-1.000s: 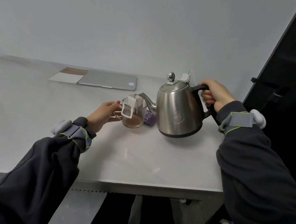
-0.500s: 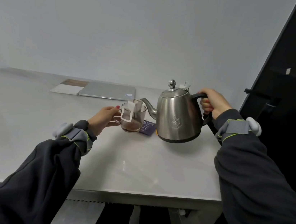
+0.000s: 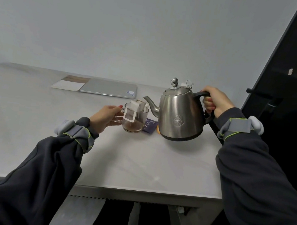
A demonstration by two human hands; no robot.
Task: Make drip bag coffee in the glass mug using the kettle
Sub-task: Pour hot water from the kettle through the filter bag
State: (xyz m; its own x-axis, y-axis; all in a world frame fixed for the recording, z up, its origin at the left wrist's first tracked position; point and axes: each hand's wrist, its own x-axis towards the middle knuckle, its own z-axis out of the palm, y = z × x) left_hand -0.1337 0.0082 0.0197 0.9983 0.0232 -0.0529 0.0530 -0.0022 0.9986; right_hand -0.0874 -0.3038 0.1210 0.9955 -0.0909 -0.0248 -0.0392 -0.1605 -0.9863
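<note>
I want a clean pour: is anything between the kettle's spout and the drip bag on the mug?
Nothing visible does. The spout ends just beside the drip bag; the purple sachet lies on the table next to the glass mug, below that gap.

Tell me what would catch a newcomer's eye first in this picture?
The steel kettle, right of centre, is gripped by the right hand, its spout toward the glass mug. That mug, left of it, has a drip bag on its rim and brown coffee inside; the left hand holds its handle.

I count one clear glass mug (image 3: 143,120); by it one shiny steel kettle (image 3: 179,114), one white paper drip bag (image 3: 137,109), one purple sachet (image 3: 150,126).
</note>
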